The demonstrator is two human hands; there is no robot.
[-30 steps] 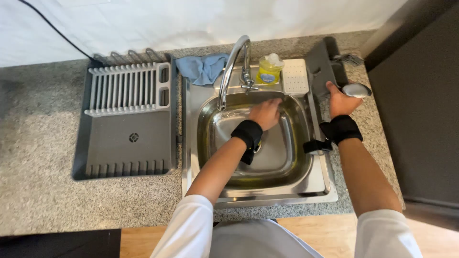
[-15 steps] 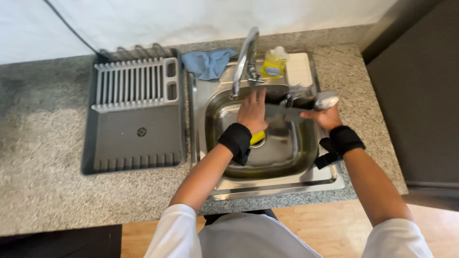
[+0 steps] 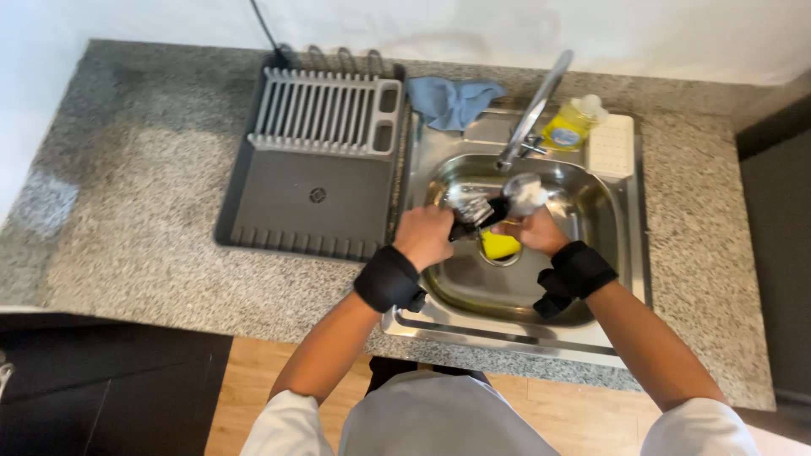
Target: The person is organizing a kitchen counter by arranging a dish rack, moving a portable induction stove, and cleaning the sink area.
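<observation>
your left hand [image 3: 425, 236] is over the sink [image 3: 621, 279], and its fingers are closed around the dark handle of a shiny kitchen tool [image 3: 473, 207]. the silver end of that tool sticks up toward the tap [image 3: 534, 114]. it is too blurry to tell just what kind of tool it is.

your right hand [image 3: 532, 232] is just beside your left hand, over the middle of the sink. its fingers are closed on a round, shiny metal piece [image 3: 524, 192]. the two hands are close together and the things they hold meet between them.

a yellow sponge [image 3: 498, 246] lies in the bottom of the sink, right under your hands.

you wear a black band [image 3: 390, 279] on your left wrist and one on the right wrist too.

behind the sink stands a yellow soap bottle [image 3: 569, 125]. a white block [image 3: 610, 146] sits next to it on the sink edge. a blue cloth [image 3: 452, 100] lies bunched up at the back, near the tap.

on the speckled grey bench [image 3: 127, 219], to the left of the sink, sits a grey dish rack [image 3: 317, 165] with a white slotted part at the back.
</observation>
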